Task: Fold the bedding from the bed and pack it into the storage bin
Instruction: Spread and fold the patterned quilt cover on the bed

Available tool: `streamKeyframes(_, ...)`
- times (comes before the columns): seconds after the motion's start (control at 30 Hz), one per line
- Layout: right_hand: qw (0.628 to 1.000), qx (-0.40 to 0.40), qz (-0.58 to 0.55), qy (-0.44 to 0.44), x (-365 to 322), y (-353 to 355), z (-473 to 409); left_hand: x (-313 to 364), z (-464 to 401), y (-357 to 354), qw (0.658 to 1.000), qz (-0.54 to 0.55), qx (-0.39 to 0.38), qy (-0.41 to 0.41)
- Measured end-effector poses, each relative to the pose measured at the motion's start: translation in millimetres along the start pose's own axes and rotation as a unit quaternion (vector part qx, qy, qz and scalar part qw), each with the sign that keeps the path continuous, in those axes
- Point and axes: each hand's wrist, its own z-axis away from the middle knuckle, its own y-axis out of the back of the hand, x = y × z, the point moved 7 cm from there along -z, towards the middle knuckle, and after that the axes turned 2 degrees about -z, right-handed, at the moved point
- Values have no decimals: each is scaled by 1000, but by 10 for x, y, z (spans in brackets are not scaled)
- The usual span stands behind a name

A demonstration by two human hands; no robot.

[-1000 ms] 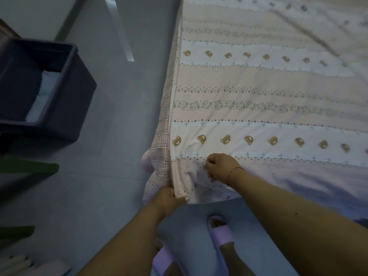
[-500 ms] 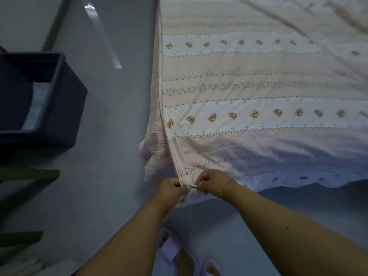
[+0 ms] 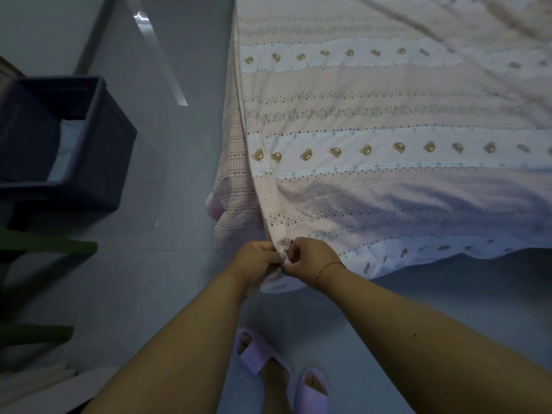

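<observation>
Both grips, left hand (image 3: 254,261) and right hand (image 3: 310,259), pinch the pink bear-print cotton quilt (image 3: 373,162) corner; folding seemingly barely begun, dark plastic bin (image 3: 98,162) awaiting.

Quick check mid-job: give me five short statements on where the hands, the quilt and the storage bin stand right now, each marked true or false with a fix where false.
1. Both hands pinch the same corner of the quilt. True: left hand and right hand meet there.
2. The storage bin stands on the bed. False: it sits on the floor, left of the bed.
3. The bin holds nothing. False: something pale lies inside.
4. The quilt is already folded small. False: it lies spread across the bed.
5. A checked sheet shows beside the quilt's left edge. True.
</observation>
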Motion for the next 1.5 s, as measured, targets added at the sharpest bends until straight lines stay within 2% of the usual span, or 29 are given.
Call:
streamKeyframes(0.07,1000,2,19,12,-43,7,28,3,40,-17,1000,27,-2,-1)
streamKeyframes(0.17,999,-10,36,29,-89,-4,101,-16,161,17,1000,10,10,-4)
streamKeyframes(0.27,998,-34,38,33,-101,-72,181,-102,313,-22,1000,20,-12,-5)
streamKeyframes(0.43,997,-54,-8,53,-215,-217,308,-374,544,-61,999,8,-9,50)
streamKeyframes(0.53,997,-50,-28,49,-234,-316,362,-567,645,-26,995,56,18,77)
streamKeyframes(0.83,994,-68,-85,10,-1,-759,494,-860,500,214,997,52,59,9)
streamKeyframes(1.0,990,-29,-133,-38,251,-816,553,-948,394,228,997,14,81,0)
streamKeyframes(1.1,993,-17,-103,-63,300,-805,632,-941,409,198,998,12,62,-2)
streamKeyframes(1.23,996,38,31,-80,205,-822,718,-902,461,149,999,26,41,-4)
streamKeyframes(1.33,993,65,40,-88,182,-887,747,-860,504,137,998,51,32,-10)
streamKeyframes(1.5,996,61,54,-30,126,-814,810,-850,542,188,997,63,39,-16)
